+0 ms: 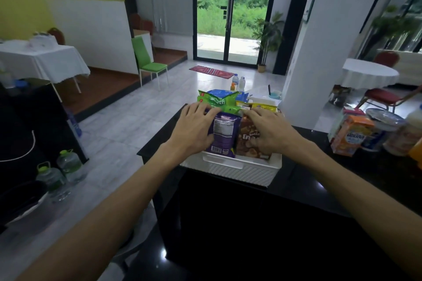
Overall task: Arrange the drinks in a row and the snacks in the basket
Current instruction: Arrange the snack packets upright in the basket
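Observation:
A white basket (230, 166) stands on the black counter (296, 189), filled with snack bags set on edge. My left hand (194, 128) rests with spread fingers on a purple bag (225, 137), its fingertips reaching a green bag (217, 100). On the brown snack bag (247, 141) beside it lies my right hand (271, 130), fingers spread. Blue and yellow bags (262, 106) stand at the back of the basket. The drinks wait at the right edge: an orange carton (351, 134), a cup with a foil lid (379, 130) and a white bottle (414, 121).
Beyond the basket stand two water bottles (238, 82) and a small orange one. Large water jugs (61, 173) sit on the floor to the left, near a black cabinet (34, 121). A green chair (148, 64) and white-clothed tables stand farther off.

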The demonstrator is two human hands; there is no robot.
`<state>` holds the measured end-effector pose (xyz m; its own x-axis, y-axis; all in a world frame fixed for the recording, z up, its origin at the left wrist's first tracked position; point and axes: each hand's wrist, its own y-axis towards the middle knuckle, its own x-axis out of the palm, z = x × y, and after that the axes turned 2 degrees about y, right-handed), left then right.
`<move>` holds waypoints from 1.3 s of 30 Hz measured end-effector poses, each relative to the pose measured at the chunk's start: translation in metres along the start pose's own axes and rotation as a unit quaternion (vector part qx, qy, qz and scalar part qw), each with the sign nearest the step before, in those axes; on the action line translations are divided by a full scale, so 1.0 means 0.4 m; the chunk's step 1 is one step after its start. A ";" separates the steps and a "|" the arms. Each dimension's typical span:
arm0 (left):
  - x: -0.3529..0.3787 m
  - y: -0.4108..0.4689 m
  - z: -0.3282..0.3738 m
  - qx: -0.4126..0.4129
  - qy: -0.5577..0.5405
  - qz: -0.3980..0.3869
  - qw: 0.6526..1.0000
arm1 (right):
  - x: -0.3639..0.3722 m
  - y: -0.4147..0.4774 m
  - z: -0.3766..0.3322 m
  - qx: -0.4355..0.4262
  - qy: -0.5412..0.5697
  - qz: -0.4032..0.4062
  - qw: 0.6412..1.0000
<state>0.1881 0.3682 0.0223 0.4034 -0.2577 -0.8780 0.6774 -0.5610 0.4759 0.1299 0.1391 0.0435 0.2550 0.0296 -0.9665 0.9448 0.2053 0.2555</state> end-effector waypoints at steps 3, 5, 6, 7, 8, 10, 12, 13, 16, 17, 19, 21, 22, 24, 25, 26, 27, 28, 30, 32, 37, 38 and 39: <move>0.001 -0.023 0.015 -0.030 -0.041 0.026 0.998 | -0.053 0.017 -0.011 0.010 0.085 -0.056 0.995; 0.006 -0.039 0.026 -0.056 -0.074 0.051 0.994 | -0.099 0.034 -0.011 0.025 0.116 -0.076 0.990; 0.009 -0.047 0.029 -0.066 -0.085 0.064 0.992 | -0.122 0.044 -0.012 0.028 0.123 -0.068 0.990; 0.011 -0.053 0.031 -0.072 -0.090 0.076 0.990 | -0.143 0.055 -0.017 0.029 0.133 -0.043 0.990; 0.014 -0.056 0.032 -0.074 -0.093 0.085 0.989 | -0.156 0.070 -0.024 0.028 0.146 -0.005 0.989; 0.018 -0.060 0.033 -0.077 -0.101 0.097 0.987 | -0.164 0.108 -0.050 0.017 0.170 0.062 0.983; 0.022 -0.061 0.034 -0.081 -0.100 0.105 0.986 | -0.154 0.152 -0.086 -0.002 0.170 0.074 0.983; 0.025 -0.062 0.035 -0.082 -0.098 0.108 0.986 | -0.146 0.177 -0.102 -0.009 0.161 0.062 0.985; 0.028 -0.065 0.034 -0.080 -0.100 0.114 0.985 | -0.119 0.250 -0.132 -0.015 0.102 -0.010 0.995; 0.028 -0.066 0.033 -0.077 -0.102 0.117 0.985 | -0.113 0.269 -0.138 -0.017 0.078 -0.037 0.996; 0.027 -0.069 0.035 -0.071 -0.101 0.126 0.984 | -0.106 0.297 -0.148 -0.018 0.045 -0.073 0.996; 0.026 -0.070 0.035 -0.068 -0.096 0.129 0.985 | -0.102 0.313 -0.151 -0.015 0.038 -0.080 0.996; 0.027 -0.071 0.035 -0.065 -0.095 0.129 0.985 | -0.103 0.320 -0.153 -0.014 0.035 -0.081 0.996; 0.030 -0.072 0.033 -0.056 -0.095 0.135 0.985 | -0.113 0.330 -0.154 -0.013 0.031 -0.075 0.997; 0.031 -0.072 0.033 -0.053 -0.096 0.138 0.984 | -0.124 0.333 -0.154 -0.015 0.029 -0.067 0.997; 0.033 -0.072 0.032 -0.052 -0.097 0.140 0.984 | -0.136 0.336 -0.151 -0.020 0.028 -0.056 0.998; 0.034 -0.072 0.033 -0.054 -0.100 0.141 0.983 | -0.151 0.338 -0.149 -0.028 0.032 -0.046 0.998; 0.034 -0.073 0.033 -0.057 -0.104 0.142 0.983 | -0.168 0.340 -0.146 -0.037 0.040 -0.039 0.998; 0.034 -0.073 0.034 -0.063 -0.116 0.144 0.981 | -0.201 0.343 -0.141 -0.066 0.047 -0.028 0.996; 0.033 -0.073 0.034 -0.067 -0.128 0.146 0.979 | -0.235 0.348 -0.132 -0.090 0.040 -0.024 0.995; 0.030 -0.075 0.037 -0.069 -0.135 0.149 0.977 | -0.334 0.371 -0.108 -0.081 0.042 -0.010 0.996; 0.029 -0.076 0.038 -0.067 -0.136 0.151 0.977 | -0.357 0.375 -0.103 -0.073 0.047 -0.012 0.996; 0.028 -0.076 0.039 -0.065 -0.136 0.156 0.976 | -0.378 0.378 -0.098 -0.066 0.052 -0.020 0.996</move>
<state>0.1623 0.3702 -0.0028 0.4353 -0.6094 -0.6627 0.6279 -0.3220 0.7086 0.2261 0.2038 0.2275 0.1885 0.1177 -0.9750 0.9166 0.3353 0.2177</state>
